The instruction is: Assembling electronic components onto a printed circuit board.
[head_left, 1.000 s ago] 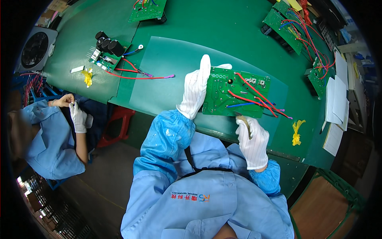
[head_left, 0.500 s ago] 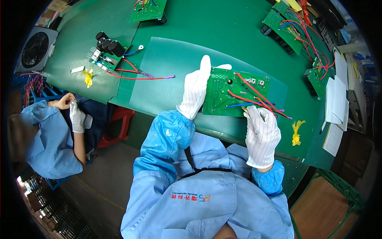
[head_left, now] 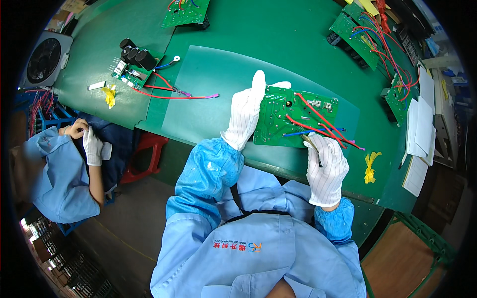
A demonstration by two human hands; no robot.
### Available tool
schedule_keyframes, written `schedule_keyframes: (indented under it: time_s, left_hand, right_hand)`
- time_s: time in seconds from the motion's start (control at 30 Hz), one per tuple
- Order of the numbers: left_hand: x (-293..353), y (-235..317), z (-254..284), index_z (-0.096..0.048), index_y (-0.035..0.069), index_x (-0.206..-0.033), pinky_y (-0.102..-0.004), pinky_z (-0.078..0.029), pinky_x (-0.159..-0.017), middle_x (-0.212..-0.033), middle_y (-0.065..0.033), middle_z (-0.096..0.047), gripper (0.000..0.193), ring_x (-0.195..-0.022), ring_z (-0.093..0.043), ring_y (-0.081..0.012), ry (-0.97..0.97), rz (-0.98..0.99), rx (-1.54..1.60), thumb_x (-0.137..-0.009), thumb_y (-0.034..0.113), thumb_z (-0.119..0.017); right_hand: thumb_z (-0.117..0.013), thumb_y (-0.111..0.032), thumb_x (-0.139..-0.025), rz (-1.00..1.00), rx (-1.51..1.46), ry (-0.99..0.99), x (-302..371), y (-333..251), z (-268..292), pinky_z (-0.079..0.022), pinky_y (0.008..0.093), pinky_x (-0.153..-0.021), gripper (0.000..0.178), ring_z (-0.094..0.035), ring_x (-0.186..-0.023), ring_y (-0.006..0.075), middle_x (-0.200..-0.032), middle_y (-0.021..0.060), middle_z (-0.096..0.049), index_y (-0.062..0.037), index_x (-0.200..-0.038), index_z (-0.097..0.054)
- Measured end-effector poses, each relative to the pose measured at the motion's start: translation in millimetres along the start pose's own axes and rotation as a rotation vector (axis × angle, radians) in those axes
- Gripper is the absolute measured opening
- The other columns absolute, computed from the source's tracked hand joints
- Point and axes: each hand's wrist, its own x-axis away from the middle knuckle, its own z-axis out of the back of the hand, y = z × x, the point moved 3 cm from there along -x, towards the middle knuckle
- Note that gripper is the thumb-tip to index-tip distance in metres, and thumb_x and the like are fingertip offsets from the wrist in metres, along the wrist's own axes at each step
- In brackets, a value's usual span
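A green circuit board point(head_left: 276, 121) is held with its solder side up, red and blue wires running across it toward the right. My left hand point(head_left: 244, 111), in a white striped glove, grips the board's left edge, with thumb and fingers around it. Gloved as well, my right hand point(head_left: 328, 169) is closed at the board's lower right edge. Between its fingers is a thin, dull metal tool that looks like tweezers point(head_left: 311, 144), its tip close to the wires. The fingers hide most of the tool.
A board with black capacitors point(head_left: 136, 67) lies at left, its red wires point(head_left: 174, 97) stretching toward the mat point(head_left: 198, 74). Other wired boards point(head_left: 348, 37) stand at far right. Yellow ties point(head_left: 370, 166) and papers point(head_left: 420, 121) lie at right. A co-worker point(head_left: 64, 174) sits at left.
The board has shifted very slightly right and toward me. My right hand has turned a little, and its tool shows more plainly. The left hand keeps its grip.
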Motion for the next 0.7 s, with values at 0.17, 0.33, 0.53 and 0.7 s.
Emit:
schedule_keyframes:
  time_s: [0.17, 0.33, 0.53, 0.7]
  left_hand:
    - [-0.9, -6.6, 3.0, -0.074, 0.001, -0.122, -0.0246, -0.055, -0.088, -0.106, -0.0077, -0.076, 0.075, -0.092, -0.071, -0.0116, 0.013, 0.007, -0.020, -0.110, 0.058, -0.028]
    - [-0.2, -4.5, 0.8, -0.074, 0.001, -0.122, -0.0243, -0.055, -0.088, -0.107, -0.0078, -0.076, 0.075, -0.092, -0.071, -0.0112, -0.016, -0.007, -0.010, -0.111, 0.057, -0.027]
    - [1.0, -3.6, -0.3, -0.073, -0.001, -0.122, -0.0241, -0.054, -0.087, -0.108, -0.0083, -0.076, 0.074, -0.091, -0.070, -0.0109, -0.012, -0.080, -0.036, -0.111, 0.057, -0.028]
    - [4.4, 9.8, -2.7, -0.073, -0.002, -0.122, -0.0242, -0.054, -0.087, -0.108, -0.0088, -0.076, 0.074, -0.091, -0.070, -0.0111, -0.081, -0.040, 0.123, -0.110, 0.057, -0.030]
  right_hand:
    - [-0.080, -0.001, -0.078, 0.030, -0.063, -0.011, -1.6, 2.1, -0.6, -0.053, 0.0369, -0.064, 0.043, -0.069, -0.084, 0.0274, -0.097, 0.0080, -0.070, -0.0098, -0.119, -0.072]
    - [-0.080, 0.000, -0.077, 0.067, -0.100, -0.012, -2.2, 6.9, 1.0, -0.053, 0.0375, -0.063, 0.040, -0.069, -0.083, 0.0274, -0.094, 0.0076, -0.070, -0.0093, -0.116, -0.073]
    - [-0.079, -0.001, -0.075, 0.119, -0.132, -0.072, -2.7, 8.0, 2.2, -0.051, 0.0356, -0.062, 0.041, -0.068, -0.080, 0.0244, -0.093, 0.0053, -0.069, -0.0101, -0.115, -0.073]
    - [-0.077, -0.004, -0.078, 0.090, -0.099, -0.178, -8.8, -8.6, 15.9, -0.052, 0.0352, -0.066, 0.035, -0.069, -0.083, 0.0251, -0.093, 0.0043, -0.072, -0.0109, -0.112, -0.074]
